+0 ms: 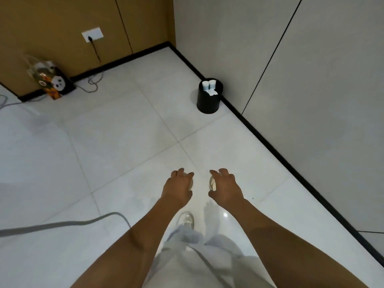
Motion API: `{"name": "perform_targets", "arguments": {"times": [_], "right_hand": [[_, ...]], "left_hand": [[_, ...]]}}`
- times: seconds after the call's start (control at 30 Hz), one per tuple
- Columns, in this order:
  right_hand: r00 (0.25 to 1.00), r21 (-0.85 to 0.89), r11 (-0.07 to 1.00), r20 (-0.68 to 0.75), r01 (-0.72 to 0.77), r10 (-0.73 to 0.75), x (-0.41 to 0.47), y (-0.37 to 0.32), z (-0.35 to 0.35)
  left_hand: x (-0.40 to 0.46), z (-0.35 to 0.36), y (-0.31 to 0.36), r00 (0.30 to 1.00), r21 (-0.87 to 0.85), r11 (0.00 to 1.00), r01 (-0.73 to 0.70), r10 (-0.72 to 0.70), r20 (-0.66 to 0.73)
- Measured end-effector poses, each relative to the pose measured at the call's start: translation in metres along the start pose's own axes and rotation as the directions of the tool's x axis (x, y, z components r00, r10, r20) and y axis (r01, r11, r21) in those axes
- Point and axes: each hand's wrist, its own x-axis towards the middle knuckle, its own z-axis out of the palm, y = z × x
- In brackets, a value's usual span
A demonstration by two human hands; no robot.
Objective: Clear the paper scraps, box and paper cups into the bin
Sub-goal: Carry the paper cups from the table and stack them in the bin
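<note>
Each hand, left hand (178,187) and right hand (225,187), grasps a light, crushable paper cup (212,183) around its sides.

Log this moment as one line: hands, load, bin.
left hand: grips paper cup | right hand: grips paper cup | bin: ahead by wall, two cups and paper scrap inside

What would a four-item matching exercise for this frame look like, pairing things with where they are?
Things:
1. bin
2. panda bag
3. wall socket
4. grey cable

Places:
A. on the brown wall panel
B. lying across the floor at lower left
C. on the floor by the right-hand wall
D. on the floor against the brown wall

Pairs: 1-C, 2-D, 3-A, 4-B
</note>
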Motion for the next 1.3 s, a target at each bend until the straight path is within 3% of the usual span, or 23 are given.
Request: {"name": "perform_targets", "arguments": {"times": [0.3, 0.8, 1.3], "right_hand": [[0.997, 0.096, 0.993, -0.018, -0.073, 0.075, 0.139, 0.017, -0.089], [0.999, 0.059, 0.998, -0.02, -0.03, 0.031, 0.426, 0.086, -0.286], [0.999, 0.012, 1.0, 0.037, -0.026, 0.025, 0.705, 0.081, -0.388]], "left_hand": [[0.167, -0.085, 0.007, 0.997, 0.036, 0.998, -0.06, 0.058, 0.058], [0.47, -0.205, 0.073, 1.0, -0.04, 0.999, -0.001, 0.0, -0.02], [0.73, -0.292, 0.03, 0.995, -0.162, 0.982, 0.101, -0.098, 0.021]]}}
